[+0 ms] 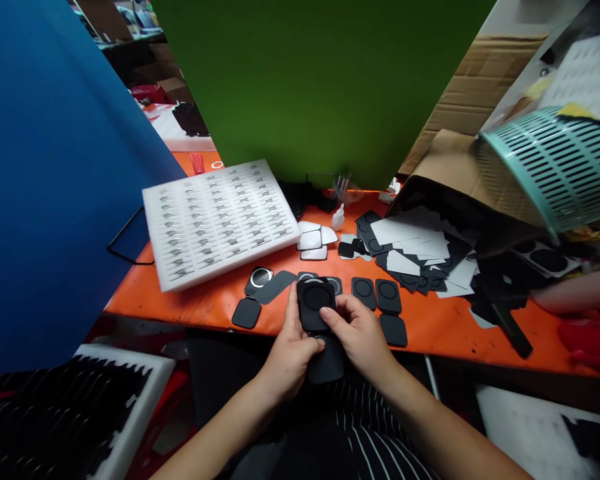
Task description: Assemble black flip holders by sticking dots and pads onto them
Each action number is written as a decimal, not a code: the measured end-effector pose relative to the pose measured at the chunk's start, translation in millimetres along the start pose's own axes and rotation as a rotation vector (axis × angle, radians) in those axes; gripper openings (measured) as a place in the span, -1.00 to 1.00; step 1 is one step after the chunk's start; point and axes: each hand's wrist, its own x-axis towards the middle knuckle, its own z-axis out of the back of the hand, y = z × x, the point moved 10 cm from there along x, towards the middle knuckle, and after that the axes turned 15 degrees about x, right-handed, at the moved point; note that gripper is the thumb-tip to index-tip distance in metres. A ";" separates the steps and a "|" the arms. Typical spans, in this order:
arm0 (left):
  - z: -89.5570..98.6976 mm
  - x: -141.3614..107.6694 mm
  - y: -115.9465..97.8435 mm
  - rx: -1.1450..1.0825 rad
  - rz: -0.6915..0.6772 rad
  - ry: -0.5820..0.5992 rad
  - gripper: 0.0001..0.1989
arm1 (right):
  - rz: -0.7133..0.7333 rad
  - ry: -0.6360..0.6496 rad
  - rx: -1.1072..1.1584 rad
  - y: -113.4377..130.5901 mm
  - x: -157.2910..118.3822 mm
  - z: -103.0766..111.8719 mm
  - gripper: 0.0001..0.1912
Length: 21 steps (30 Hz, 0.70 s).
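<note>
Both hands hold a black hinged case (316, 305) over the front edge of the orange table (280, 327). Its upper panel shows a ring outline, and its lower panel hangs down. My left hand (293, 353) wraps the left side, thumb at the hinge. The fingers of my right hand (357, 327) grip the right edge, thumb on the upper panel's face. Beyond the hands lie similar black pieces. To the right are two ringed panels (363, 293), (389, 295); to the left is an opened piece with a silver mesh circle (259, 280) and a dark flap (246, 313).
A white foam tray (220, 220) with metal parts stands at the left. At the right are a pile of white and black sheets (410, 240), a cardboard box (445, 167), a teal basket (560, 167) and another person's arm (575, 291). A small white bottle (338, 218) stands behind.
</note>
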 end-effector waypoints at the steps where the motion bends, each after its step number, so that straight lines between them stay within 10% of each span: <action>1: -0.6 -0.1 0.2 0.005 0.009 0.006 -0.01 | -0.001 -0.005 0.002 -0.7 0.2 0.2 -0.77; 21: -2.8 2.0 5.8 -0.005 0.093 0.090 0.05 | -0.010 0.022 -0.041 0.7 0.6 -0.2 -0.79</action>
